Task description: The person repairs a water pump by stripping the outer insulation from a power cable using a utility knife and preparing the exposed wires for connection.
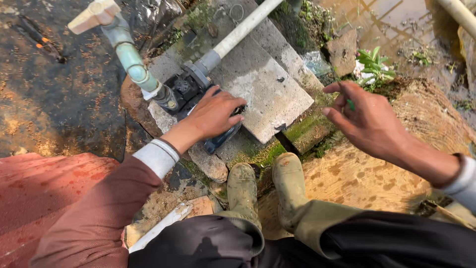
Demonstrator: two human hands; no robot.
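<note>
My left hand (214,115) rests palm down on a small dark water pump (184,92) that sits on grey concrete slabs (270,92). Its fingers curl over the pump's blue-grey body (218,141). My right hand (364,119) hovers in the air to the right, above a sawn log (367,173); its fingers are apart and a small green thing (350,104) shows between them. A white pipe (245,27) runs from the pump up and away, and a greenish pipe with a cream valve handle (96,14) rises at the upper left.
My two muddy rubber boots (265,186) stand at the log's edge below the slabs. Muddy water (391,22) and small green plants (374,62) lie at the upper right. Dark wet ground (59,99) fills the left, and a reddish cloth (39,193) lies at the lower left.
</note>
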